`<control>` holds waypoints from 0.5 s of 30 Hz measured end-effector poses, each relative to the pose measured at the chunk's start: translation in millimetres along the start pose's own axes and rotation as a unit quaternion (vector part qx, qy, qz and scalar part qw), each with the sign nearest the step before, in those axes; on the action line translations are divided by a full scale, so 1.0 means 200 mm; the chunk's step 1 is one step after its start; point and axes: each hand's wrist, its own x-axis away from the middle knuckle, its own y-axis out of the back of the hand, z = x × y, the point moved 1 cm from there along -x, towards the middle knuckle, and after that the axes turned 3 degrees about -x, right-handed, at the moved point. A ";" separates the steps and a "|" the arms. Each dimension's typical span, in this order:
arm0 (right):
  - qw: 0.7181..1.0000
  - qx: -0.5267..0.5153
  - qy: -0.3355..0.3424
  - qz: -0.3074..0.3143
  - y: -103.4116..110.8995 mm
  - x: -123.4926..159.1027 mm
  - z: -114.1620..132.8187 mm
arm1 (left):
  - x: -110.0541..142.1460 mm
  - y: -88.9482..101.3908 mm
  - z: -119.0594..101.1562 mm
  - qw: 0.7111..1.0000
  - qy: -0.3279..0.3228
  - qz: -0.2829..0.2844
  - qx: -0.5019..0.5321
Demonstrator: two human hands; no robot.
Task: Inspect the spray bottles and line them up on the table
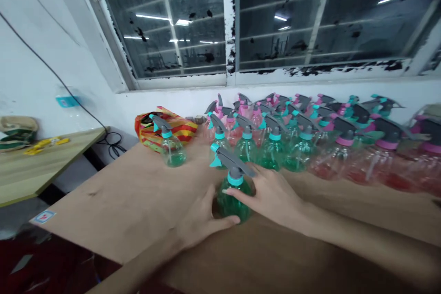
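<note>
Our left hand [203, 220] and right hand [272, 193] clasp the green spray bottle [234, 200] upright between them, low over the brown tabletop [138, 193]! Beyond, we see rows of green and pink spray bottles [296, 147], then the paint-flecked window [230, 23].

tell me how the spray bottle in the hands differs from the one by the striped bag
The held bottle is between the left hand and right hand; the bag-side bottle stands untouched beside the striped bag. The held bottle looks mostly green, the bag-side bottle clear above green liquid. Both have teal collars and grey spray heads.
</note>
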 end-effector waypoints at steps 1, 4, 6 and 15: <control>1.000 0.011 -0.013 -0.007 0.03 0.04 -0.03 | -0.03 -0.03 -0.04 1.000 0.008 0.011 0.005; 0.998 0.029 -0.036 -0.035 0.13 0.13 -0.13 | -0.10 -0.15 -0.14 0.997 0.030 0.036 0.053; 0.998 -0.001 -0.037 -0.053 0.19 0.19 -0.21 | -0.16 -0.24 -0.22 0.994 0.015 0.053 0.096; 0.944 -0.296 -0.105 -0.099 0.33 0.39 -0.46 | -0.36 -0.50 -0.52 0.981 -0.073 0.105 0.145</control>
